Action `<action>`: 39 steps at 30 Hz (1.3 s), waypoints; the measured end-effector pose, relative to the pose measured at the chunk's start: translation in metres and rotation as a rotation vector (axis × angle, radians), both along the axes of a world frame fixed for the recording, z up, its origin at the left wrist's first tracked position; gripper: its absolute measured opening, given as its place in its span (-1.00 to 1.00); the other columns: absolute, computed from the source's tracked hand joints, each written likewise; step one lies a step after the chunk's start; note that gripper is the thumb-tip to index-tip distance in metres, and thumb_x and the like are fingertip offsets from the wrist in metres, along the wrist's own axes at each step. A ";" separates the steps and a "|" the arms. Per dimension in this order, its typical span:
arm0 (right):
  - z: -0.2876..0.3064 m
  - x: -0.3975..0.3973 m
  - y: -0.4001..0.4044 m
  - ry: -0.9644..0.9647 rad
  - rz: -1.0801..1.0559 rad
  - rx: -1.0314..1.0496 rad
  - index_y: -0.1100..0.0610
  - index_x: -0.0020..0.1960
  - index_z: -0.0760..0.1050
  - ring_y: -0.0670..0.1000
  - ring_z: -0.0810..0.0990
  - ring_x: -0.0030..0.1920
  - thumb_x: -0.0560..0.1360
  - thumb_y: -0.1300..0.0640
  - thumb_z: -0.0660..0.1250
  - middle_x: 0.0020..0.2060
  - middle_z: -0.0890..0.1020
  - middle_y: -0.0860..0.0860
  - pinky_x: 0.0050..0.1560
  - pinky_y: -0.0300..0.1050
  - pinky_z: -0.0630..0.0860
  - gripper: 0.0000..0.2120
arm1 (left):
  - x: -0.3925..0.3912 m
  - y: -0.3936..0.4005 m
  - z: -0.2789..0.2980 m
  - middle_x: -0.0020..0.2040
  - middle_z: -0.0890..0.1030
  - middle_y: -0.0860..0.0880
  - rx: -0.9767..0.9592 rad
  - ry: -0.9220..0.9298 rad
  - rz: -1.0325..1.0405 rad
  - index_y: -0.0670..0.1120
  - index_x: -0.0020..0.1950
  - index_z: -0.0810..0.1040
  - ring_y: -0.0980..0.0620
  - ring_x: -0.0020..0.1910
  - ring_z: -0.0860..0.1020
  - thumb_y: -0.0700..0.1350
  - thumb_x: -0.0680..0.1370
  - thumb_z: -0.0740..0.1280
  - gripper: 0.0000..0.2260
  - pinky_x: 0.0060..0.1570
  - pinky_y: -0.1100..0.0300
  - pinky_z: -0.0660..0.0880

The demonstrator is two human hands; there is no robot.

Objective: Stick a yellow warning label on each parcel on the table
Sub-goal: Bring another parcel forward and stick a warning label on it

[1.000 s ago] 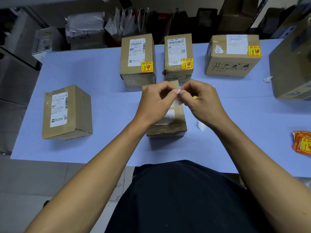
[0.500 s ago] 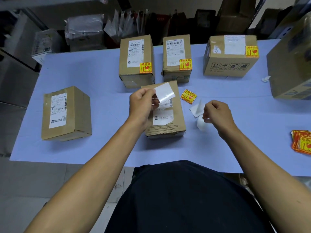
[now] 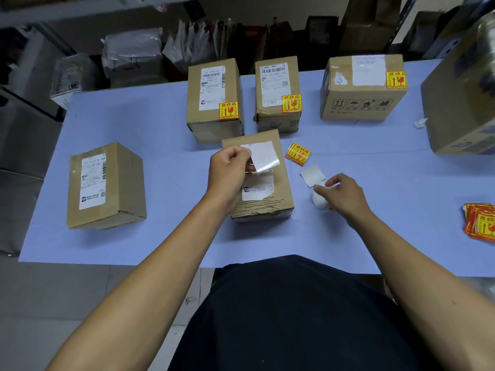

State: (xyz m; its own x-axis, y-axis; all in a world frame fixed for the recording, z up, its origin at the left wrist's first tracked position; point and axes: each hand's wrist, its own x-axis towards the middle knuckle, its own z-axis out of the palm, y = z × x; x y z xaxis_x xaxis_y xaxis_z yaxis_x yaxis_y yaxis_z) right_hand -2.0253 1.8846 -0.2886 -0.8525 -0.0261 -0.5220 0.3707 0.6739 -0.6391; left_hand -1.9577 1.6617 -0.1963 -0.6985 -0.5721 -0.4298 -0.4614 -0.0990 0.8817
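Note:
My left hand [image 3: 230,170] pinches a glossy white square sheet [image 3: 263,156] by its corner, just above the middle parcel [image 3: 267,204], a brown box with a torn shipping label. My right hand [image 3: 345,195] rests on the table to the right of that parcel, fingers curled, with a white paper scrap [image 3: 320,200] at its fingertips. A flat white square [image 3: 312,175] lies beside it. One loose yellow warning label [image 3: 298,153] lies face up on the table. An unlabelled parcel [image 3: 104,183] sits at the left.
Three parcels at the back carry yellow labels: left [image 3: 214,100], middle [image 3: 278,92], right [image 3: 364,87]. A large box [image 3: 463,103] stands at the far right. A stack of labels [image 3: 480,223] lies near the right edge of the blue table [image 3: 134,124].
My hands were together, peeling over the middle parcel. They have separated: the left keeps the white sheet, the right moved down to the table, where a white square now lies.

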 end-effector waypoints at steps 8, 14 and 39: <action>0.066 -0.006 -0.049 0.376 0.281 -0.095 0.05 -0.12 0.58 0.03 0.56 -0.20 0.49 0.09 0.36 -0.30 0.61 -0.03 -0.22 -0.11 0.40 -0.95 | -0.010 0.019 0.004 -0.26 0.68 0.04 -0.233 -0.087 -0.109 -0.02 -0.29 0.60 -0.05 -0.12 0.68 -0.13 0.48 0.29 -0.82 -0.05 -0.05 0.63; 0.085 0.004 -0.079 0.438 0.406 -0.206 0.07 -0.09 0.61 -0.04 0.63 -0.18 0.48 0.03 0.42 -0.22 0.68 -0.09 -0.06 -0.04 0.57 -0.88 | -0.014 0.030 0.006 -0.25 0.64 -0.16 0.194 -0.038 0.014 -0.10 -0.23 0.59 -0.15 -0.21 0.66 -0.20 0.55 0.31 -0.84 0.00 -0.12 0.64; 0.085 0.007 -0.056 -0.109 0.088 -0.491 0.10 -0.19 0.57 -0.06 0.59 -0.28 0.54 0.23 0.41 -0.26 0.62 -0.01 -0.22 -0.14 0.58 -0.86 | 0.007 0.011 0.003 -0.34 0.55 -0.05 0.165 -0.177 -0.214 -0.14 -0.16 0.55 0.11 -0.52 0.49 -0.23 0.57 0.35 -0.89 -0.49 0.29 0.37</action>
State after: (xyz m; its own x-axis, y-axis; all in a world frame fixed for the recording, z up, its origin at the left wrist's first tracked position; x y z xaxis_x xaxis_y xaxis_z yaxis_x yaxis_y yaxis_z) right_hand -2.0181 1.8282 -0.2040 -0.7774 -0.3604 -0.5156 0.4078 0.3353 -0.8493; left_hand -1.9503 1.6731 -0.1938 -0.7017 -0.3329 -0.6299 -0.6319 -0.1175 0.7661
